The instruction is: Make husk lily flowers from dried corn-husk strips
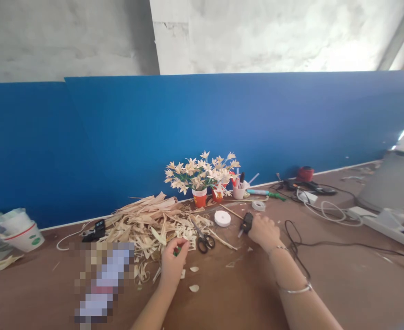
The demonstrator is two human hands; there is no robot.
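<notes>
Passable at the bottom centre of the frame, low over the tabletop (pixel 236 298) between left forearm (pixel 160 293) and right forearm (pixel 289 270), with loose petals (pixel 194 288) near the left side. Blocked left of centre by a heap of dried husks (pixel 143 220), spread up to the left hand (pixel 174 257). Narrowed at centre between scissors (pixel 201 235) and white disc (pixel 222 218). Closed higher up by potted flowers (pixel 202 173), then by the blue partition (pixel 273 123) across the full width. Crossed right of centre by a black cable (pixel 325 242), looping just beside the right forearm; hemmed further right by a power strip (pixel 373 222). Obstructed at lower left by a pixelated flat object (pixel 105 279), at far left by a paper cup (pixel 28 238).
</notes>
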